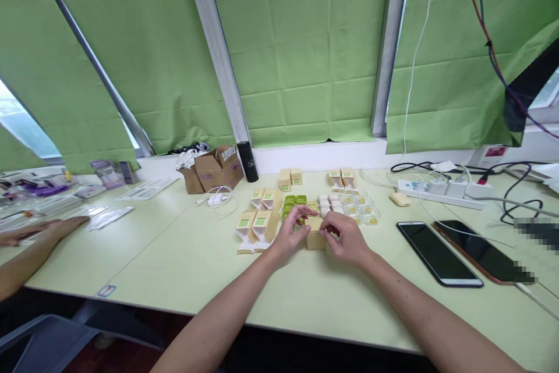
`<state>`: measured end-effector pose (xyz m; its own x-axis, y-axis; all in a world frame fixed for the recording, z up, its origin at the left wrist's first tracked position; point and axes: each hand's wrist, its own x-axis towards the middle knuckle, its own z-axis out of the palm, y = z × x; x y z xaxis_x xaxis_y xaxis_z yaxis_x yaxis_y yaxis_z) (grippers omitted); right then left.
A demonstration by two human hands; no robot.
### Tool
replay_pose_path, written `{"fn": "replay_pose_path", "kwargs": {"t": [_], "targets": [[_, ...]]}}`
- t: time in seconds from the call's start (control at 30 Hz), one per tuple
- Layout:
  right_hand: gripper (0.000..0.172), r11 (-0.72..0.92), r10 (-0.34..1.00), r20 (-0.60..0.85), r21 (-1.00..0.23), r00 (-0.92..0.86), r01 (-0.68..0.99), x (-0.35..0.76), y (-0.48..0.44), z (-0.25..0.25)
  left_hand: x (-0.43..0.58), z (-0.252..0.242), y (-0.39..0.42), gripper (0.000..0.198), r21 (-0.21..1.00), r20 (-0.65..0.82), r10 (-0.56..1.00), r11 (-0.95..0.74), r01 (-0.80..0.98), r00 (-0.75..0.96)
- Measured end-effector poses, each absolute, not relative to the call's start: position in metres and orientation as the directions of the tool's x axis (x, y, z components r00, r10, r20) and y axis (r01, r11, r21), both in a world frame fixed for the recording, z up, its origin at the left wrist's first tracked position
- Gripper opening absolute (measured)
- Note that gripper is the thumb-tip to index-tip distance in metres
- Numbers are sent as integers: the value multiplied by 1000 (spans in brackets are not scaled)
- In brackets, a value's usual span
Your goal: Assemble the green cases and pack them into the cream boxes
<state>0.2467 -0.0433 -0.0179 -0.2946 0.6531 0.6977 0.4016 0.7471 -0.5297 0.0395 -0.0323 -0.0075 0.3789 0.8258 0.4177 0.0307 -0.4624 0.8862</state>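
A small tan cardboard box (pixel 317 240) stands on the table between my hands. My left hand (pixel 290 233) grips its left side, the thumb along the upper edge. On the other side, the fingers of my right hand (pixel 345 236) pinch the box near its top right corner. Just behind are green cups (pixel 296 199), white pieces (pixel 331 204) in rows and a clear plastic tray (pixel 361 208) with yellow spots in its hollows. Several open tan boxes (pixel 254 227) with green windows lie left of my left hand.
More tan boxes (pixel 290 178) stand at the back, near a black bottle (pixel 247 162) and a brown carton (pixel 218 169). Two phones (pixel 439 254) and a power strip (pixel 441 191) with cables lie to the right. At far left, another person's arm (pixel 43 245) rests on the table.
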Motion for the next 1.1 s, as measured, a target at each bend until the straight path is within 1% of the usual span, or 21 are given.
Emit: {"fn": "replay_pose_path", "kwargs": {"t": [0.23,0.5,0.83,0.97,1.1], "targets": [[11,710,694,673,-580,-256,399,250,-41,-18,40,-9,-31,37,892,409,831,-451,26,376],[12,726,673,673,-524,-306,445,251,-43,-15,41,-9,-32,37,890,411,826,-455,24,386],[13,767,626,681,-450,-379,458,254,-38,-19,44,-8,-34,40,881,403,831,-466,83,384],[10,768,628,658,-437,-415,468,259,-39,-16,43,-8,-34,42,876,411,824,-475,81,389],[21,733,664,608,-417,-434,537,265,-37,-13,40,-10,-32,37,872,429,819,-485,61,381]]}}
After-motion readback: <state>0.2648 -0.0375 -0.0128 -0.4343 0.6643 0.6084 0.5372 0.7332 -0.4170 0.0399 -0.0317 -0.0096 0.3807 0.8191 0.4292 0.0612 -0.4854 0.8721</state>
